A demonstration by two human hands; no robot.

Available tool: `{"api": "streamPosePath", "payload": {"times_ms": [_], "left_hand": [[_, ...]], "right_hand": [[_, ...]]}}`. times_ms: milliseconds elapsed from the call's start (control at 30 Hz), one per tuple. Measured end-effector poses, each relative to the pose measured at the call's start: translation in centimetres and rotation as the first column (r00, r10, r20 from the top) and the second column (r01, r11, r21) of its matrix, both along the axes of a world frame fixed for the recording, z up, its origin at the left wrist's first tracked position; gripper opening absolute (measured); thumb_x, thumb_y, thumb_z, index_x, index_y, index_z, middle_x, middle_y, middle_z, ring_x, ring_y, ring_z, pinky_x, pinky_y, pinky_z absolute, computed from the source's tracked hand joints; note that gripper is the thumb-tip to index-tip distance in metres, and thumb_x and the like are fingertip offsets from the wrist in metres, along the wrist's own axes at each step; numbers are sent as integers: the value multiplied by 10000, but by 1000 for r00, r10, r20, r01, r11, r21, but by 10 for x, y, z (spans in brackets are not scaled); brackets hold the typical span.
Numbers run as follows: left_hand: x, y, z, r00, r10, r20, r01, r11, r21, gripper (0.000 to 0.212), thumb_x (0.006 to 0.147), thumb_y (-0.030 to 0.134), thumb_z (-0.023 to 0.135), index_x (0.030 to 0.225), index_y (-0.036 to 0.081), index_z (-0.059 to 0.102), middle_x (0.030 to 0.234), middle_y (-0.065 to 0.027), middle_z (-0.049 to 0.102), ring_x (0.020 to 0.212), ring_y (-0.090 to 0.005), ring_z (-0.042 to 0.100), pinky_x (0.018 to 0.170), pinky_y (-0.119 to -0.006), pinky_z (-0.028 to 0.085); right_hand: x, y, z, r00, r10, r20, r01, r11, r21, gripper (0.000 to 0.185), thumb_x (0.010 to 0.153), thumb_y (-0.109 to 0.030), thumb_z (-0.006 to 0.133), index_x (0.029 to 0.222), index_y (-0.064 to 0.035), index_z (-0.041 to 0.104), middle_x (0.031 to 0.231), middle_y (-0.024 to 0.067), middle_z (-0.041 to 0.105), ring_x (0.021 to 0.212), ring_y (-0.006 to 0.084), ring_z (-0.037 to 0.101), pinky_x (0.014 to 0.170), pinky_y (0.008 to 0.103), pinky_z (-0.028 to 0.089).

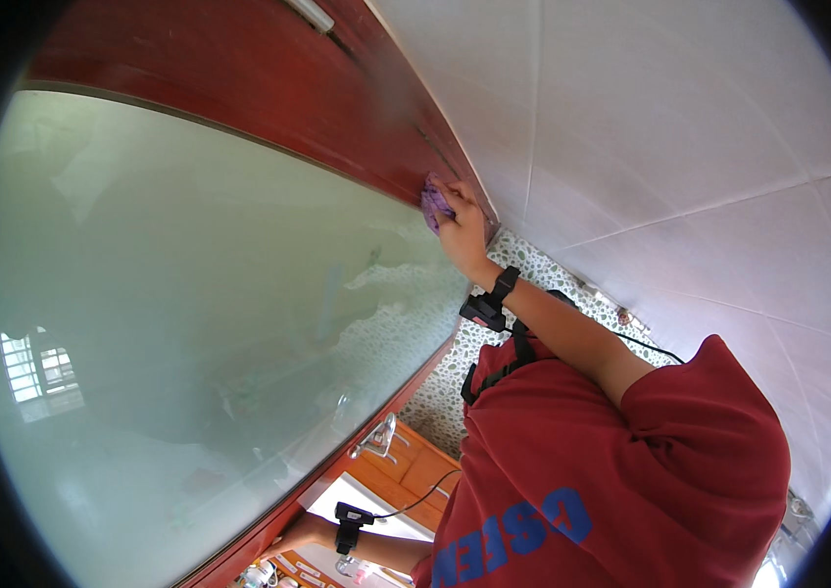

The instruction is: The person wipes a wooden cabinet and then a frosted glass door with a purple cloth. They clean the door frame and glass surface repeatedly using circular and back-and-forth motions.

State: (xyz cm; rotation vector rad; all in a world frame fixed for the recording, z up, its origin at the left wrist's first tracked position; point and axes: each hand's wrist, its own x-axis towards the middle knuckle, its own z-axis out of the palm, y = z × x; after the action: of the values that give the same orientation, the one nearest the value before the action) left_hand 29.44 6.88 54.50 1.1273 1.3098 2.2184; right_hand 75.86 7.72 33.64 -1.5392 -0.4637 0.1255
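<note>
My right hand pinches a crumpled purple cloth against the red frame of a door, near the lower corner of its glass panel. My left hand is at the door's opposite red edge, its fingers against the frame and partly hidden. A large frosted glass panel fills the middle of the door and reflects a barred window. Farther along the edge from my left hand is a metal lever handle.
A pale tiled wall rises close beside the door's hinge side. The floor is green-and-white pebble-patterned. Beyond the door edge stand orange wooden cabinets with a white countertop. Black cables run from the wrist devices.
</note>
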Motion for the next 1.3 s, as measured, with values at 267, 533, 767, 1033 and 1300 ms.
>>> {"api": "streamPosePath", "payload": {"times_ms": [267, 533, 767, 1033, 1300], "left_hand": [[7, 2, 4, 1000, 16, -14, -15, 1000, 20, 824, 967, 735, 320, 1584, 189, 287, 1622, -121, 303, 1454, -405, 331, 1189, -597, 290], [11, 1, 6, 999, -10, 50, 9, 1000, 19, 823, 973, 730, 309, 1578, 172, 298, 1614, -132, 315, 1442, -407, 347, 1189, -595, 290], [-7, 6, 2, 1000, 2, 0, -2, 999, 39, 848, 978, 719, 333, 1577, 120, 295, 1608, -149, 319, 1437, -385, 363, 1188, -582, 300], [-20, 7, -2, 1000, 16, -10, -16, 999, 39, 870, 985, 720, 309, 1569, 75, 292, 1606, -163, 318, 1436, -381, 367, 1198, -555, 305], [0, 0, 5, 1000, -21, -19, 21, 999, 38, 831, 987, 716, 308, 1585, 140, 275, 1605, -170, 315, 1431, -401, 374, 1189, -562, 334]], "right_hand": [[16, -4, -13, 999, 0, -48, -4, 996, -92, 573, 771, 97, 576, 1315, -68, 652, 1067, 146, 590, 1032, 312, 591, 925, 306, 451], [6, -1, 6, 999, -15, 47, 17, 999, -42, 603, 774, 45, 586, 1340, -154, 646, 1153, 141, 606, 1025, 382, 630, 870, 413, 511], [11, -4, -10, 999, -16, 41, 25, 977, -213, 593, 767, 35, 599, 1331, -141, 650, 1156, 139, 608, 1031, 378, 639, 863, 435, 515], [0, -2, 57, 995, 28, 91, -34, 997, 64, 629, 750, 86, 607, 1341, -125, 644, 1135, 151, 587, 1035, 354, 623, 894, 359, 497], [-4, 9, 116, 984, 61, 166, -111, 945, 308, 572, 796, 102, 576, 1348, -41, 612, 1265, 136, 579, 1200, 271, 566, 1062, 318, 407]]}}
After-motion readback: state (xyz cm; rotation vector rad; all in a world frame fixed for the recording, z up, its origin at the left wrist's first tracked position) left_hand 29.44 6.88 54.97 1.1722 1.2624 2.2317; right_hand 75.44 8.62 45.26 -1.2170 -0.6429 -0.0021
